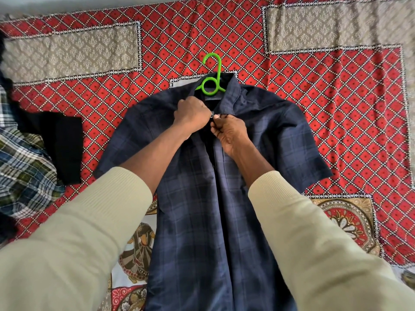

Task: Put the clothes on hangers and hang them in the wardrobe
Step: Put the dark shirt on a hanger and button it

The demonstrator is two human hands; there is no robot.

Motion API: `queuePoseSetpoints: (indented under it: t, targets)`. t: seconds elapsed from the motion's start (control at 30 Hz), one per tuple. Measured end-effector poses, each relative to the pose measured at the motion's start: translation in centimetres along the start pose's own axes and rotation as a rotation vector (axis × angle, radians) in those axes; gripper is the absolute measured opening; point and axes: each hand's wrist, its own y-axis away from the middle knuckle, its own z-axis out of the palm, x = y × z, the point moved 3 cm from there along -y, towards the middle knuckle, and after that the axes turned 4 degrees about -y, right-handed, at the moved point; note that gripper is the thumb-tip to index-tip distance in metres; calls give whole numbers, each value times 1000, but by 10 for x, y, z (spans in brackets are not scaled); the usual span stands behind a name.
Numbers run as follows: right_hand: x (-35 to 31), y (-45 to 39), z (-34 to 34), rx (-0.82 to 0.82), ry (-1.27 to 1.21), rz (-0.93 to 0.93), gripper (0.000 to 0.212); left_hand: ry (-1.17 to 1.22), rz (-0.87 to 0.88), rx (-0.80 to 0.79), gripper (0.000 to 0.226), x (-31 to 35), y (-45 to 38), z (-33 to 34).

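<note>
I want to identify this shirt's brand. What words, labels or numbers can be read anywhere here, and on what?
No text can be read.
Neck label inside the collar of the navy checked shirt, below the ring of the green hanger: too small and blurred to read.
Bedspread: patterns and figures only, no writing.

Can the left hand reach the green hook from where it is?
Probably yes. The left hand is pinching the shirt just below the collar, and the hook sticks out just past it with nothing over it. It would have to let go of the shirt first.
</note>
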Motion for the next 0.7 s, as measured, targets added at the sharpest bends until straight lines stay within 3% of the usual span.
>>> queuePoseSetpoints:
  t: [0.1,0.4,0.7]
  targets:
    - [-1,-1,1,3,25,11,23,-22,-10,75,20,1,3,-3]
    - [4,-4,1,33,-2,-45,20,153,-70,-7,16,-8,-3,3]
    - [8,-5,-1,-13,-4,-69,18,134,-71,50,11,-16,-16,14]
